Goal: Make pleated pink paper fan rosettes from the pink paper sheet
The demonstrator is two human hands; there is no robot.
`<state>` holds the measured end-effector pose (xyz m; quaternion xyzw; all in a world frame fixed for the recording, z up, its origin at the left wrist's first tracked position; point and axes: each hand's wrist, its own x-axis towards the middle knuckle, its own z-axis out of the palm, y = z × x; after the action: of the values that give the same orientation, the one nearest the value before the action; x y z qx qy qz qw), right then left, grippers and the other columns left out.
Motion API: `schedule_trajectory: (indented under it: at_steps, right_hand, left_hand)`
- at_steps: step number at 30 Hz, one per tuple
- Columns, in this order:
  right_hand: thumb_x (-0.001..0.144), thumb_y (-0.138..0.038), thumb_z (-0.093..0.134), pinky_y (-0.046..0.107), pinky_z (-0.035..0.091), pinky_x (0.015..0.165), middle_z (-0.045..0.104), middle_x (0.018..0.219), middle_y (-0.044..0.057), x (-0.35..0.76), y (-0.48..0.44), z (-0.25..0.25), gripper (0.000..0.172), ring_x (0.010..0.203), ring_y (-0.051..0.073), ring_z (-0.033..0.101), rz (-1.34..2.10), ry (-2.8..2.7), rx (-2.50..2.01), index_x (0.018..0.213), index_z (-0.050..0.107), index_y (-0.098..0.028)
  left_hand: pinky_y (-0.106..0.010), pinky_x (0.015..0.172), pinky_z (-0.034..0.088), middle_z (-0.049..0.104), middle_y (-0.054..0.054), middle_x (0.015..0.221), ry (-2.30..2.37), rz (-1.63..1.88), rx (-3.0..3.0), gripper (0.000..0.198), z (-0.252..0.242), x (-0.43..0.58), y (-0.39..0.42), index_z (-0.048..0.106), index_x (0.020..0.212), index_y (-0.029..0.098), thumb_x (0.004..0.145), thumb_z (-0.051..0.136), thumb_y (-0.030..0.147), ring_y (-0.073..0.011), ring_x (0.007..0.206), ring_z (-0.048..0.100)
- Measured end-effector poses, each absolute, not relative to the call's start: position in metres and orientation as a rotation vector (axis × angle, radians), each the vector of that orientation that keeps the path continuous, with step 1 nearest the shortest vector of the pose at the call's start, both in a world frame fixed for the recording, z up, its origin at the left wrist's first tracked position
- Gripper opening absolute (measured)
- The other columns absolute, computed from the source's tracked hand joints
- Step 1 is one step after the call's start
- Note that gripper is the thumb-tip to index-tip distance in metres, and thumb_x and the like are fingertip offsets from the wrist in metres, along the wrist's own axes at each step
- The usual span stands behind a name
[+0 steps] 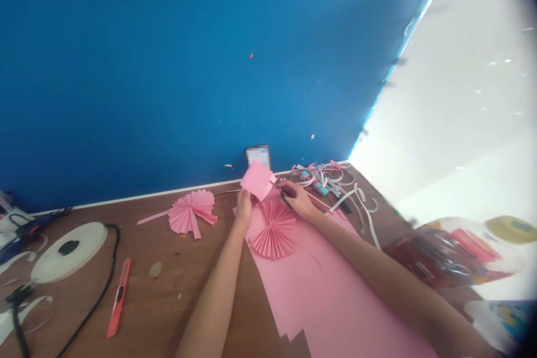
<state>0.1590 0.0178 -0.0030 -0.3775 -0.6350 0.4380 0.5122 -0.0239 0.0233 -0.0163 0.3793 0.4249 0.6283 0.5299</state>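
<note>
- Presently the left hand (244, 206) pinches the lower left part of a small pink paper square (257, 180), holding it up in front of the blue wall (210, 67); the fingertips behind the paper are hidden.
- The right hand (297, 200) is closed around the dark handles of the scissors (287, 197), whose tip points at the square's right edge; whether the blades are parted cannot be told.
- Just below both hands, a pleated pink rosette (274, 234) lies fanned out on a large pink sheet (323, 291), which covers part of the brown table (168, 313).
- Left of the left hand, a second pleated fan (189, 213) lies on the bare wood, with gaps in its round.
- Nearer the person on that side rests a red cutter (119, 299), beside a black cable (111, 271) and a white disc (71, 254).
- Beyond the right hand, a tangle of pale strips (335, 179) lies by the wall.
- Behind the square, a dark-framed object (258, 154) stands against the wall, its face blurred.
</note>
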Motion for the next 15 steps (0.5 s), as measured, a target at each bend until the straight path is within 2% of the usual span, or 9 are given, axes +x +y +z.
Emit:
schedule_trajectory:
  at_steps: [6, 15]
  right_hand:
    - [0.063, -0.017, 0.059, 0.026, 0.041, 0.071, 0.06, 0.084, 0.0, 0.161, 0.019, -0.004, 0.027, 0.075, 0.015, 0.054, 1.095, -1.527, -0.892, 0.09, 0.06, -0.019]
    - [0.064, -0.023, 0.067, 0.027, 0.041, 0.072, 0.062, 0.088, 0.0, 0.162, 0.016, 0.014, 0.026, 0.076, 0.015, 0.055, 1.23, -1.511, -0.913, 0.088, 0.06, -0.019]
  left_hand:
    - [-0.021, 0.052, 0.04, 0.061, -0.004, 0.077, 1.082, 1.5, 0.846, 0.045, -0.009, -0.025, 0.022, 0.057, 0.094, 0.017, 0.076, 0.054, 0.058, -0.0122, 0.062, 0.056]
    - [-0.022, 0.058, 0.043, 0.06, -0.002, 0.072, 1.103, 1.538, 0.93, 0.036, -0.011, -0.026, 0.023, 0.062, 0.088, 0.015, 0.07, 0.068, 0.045, -0.0134, 0.068, 0.057]
